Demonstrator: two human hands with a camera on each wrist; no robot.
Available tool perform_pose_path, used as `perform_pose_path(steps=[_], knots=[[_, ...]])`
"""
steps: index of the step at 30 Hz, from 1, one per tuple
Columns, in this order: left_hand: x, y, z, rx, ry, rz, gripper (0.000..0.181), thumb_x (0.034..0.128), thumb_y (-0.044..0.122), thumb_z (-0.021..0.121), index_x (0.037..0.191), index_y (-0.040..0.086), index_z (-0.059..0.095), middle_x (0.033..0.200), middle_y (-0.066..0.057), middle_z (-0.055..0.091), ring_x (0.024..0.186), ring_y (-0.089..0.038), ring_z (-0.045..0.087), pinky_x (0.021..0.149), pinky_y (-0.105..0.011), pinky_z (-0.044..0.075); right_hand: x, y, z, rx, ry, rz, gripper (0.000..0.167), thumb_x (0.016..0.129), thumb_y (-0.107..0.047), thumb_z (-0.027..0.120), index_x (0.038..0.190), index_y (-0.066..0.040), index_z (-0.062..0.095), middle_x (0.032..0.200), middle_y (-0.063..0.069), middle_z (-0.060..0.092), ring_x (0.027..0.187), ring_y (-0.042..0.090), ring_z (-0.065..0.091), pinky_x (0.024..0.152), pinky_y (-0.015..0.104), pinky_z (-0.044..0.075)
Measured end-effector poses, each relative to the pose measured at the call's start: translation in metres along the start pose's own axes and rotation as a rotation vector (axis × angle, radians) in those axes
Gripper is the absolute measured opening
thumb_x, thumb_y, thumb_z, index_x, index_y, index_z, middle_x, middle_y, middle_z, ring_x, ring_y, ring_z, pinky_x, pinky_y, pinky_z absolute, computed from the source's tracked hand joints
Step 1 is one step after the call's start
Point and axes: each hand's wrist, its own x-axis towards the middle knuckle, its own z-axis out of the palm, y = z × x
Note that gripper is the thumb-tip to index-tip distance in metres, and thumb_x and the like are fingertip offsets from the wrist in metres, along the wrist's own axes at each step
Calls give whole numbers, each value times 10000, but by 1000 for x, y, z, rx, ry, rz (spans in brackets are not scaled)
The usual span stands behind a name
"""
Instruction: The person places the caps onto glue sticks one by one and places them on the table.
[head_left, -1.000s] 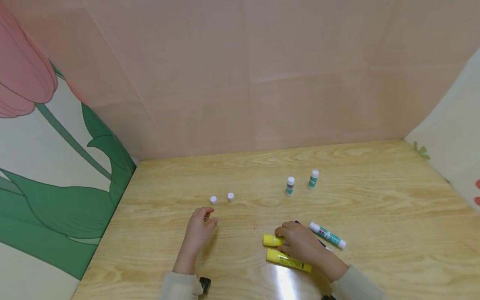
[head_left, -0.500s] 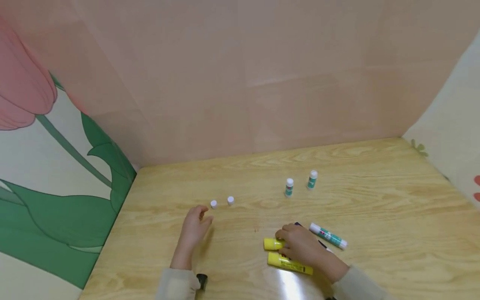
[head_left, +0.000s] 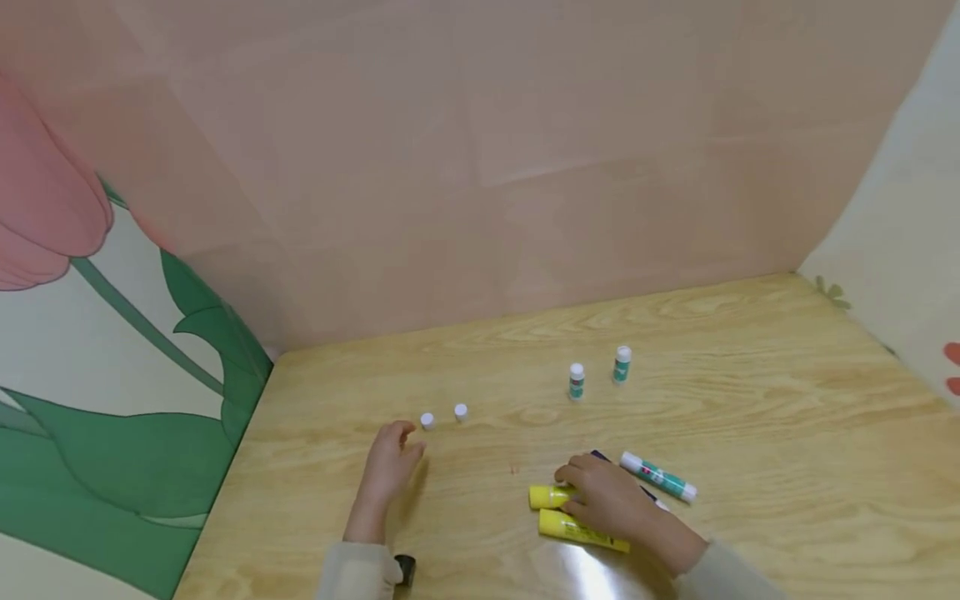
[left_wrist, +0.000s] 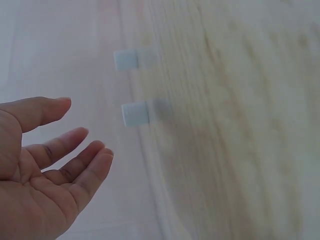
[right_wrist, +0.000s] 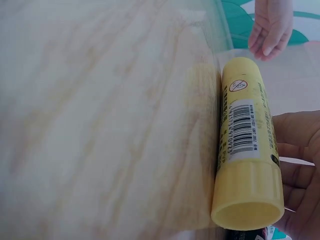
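Observation:
My left hand [head_left: 388, 467] hovers over the wood-grain table with loosely bent fingers and nothing in them. Just ahead of it stand two small white caps [head_left: 461, 412], one beside the other; the left wrist view shows a nearer cap [left_wrist: 135, 114] apart from the fingertips. My right hand [head_left: 611, 500] grips the farther of two lying yellow glue sticks, thumb on its near side and fingers over the far side, covering most of that glue stick [head_left: 549, 497]. The nearer yellow glue stick [head_left: 577, 531] lies alongside; in the right wrist view its barcode shows, hiding the farther stick.
Right of the right hand lies a white-and-teal glue stick [head_left: 658, 477]. A dark, slim item [head_left: 654, 497] is partly hidden under that hand. Two small teal glue sticks [head_left: 576, 382] with white caps stand farther back. A pink backdrop [head_left: 480, 167] closes off the far side.
The head view has tilted up a little, so the table sits lower in the picture. My left hand has drawn slightly leftward; the right hand stays on the yellow glue stick.

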Motion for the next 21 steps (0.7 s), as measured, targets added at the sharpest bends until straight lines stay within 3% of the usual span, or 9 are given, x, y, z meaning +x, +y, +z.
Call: perform_pose_path(steps=[6, 21], knots=[[6, 1, 1, 28, -8, 37, 303, 790, 68, 597, 1050, -66, 518, 996, -209, 504, 915, -314, 481, 757, -422, 421, -1, 1, 0, -1, 3, 8, 236, 701, -176, 675, 891, -47, 623, 808, -24, 532, 753, 143, 519, 625, 281, 456], [11, -1, 7, 42, -44, 37, 310, 783, 62, 599, 1050, -74, 519, 994, -199, 501, 920, -321, 481, 772, -424, 417, -4, 1, -2, 29, 16, 23, 227, 722, -186, 668, 897, -49, 623, 835, -8, 556, 768, 144, 524, 667, 300, 464]])
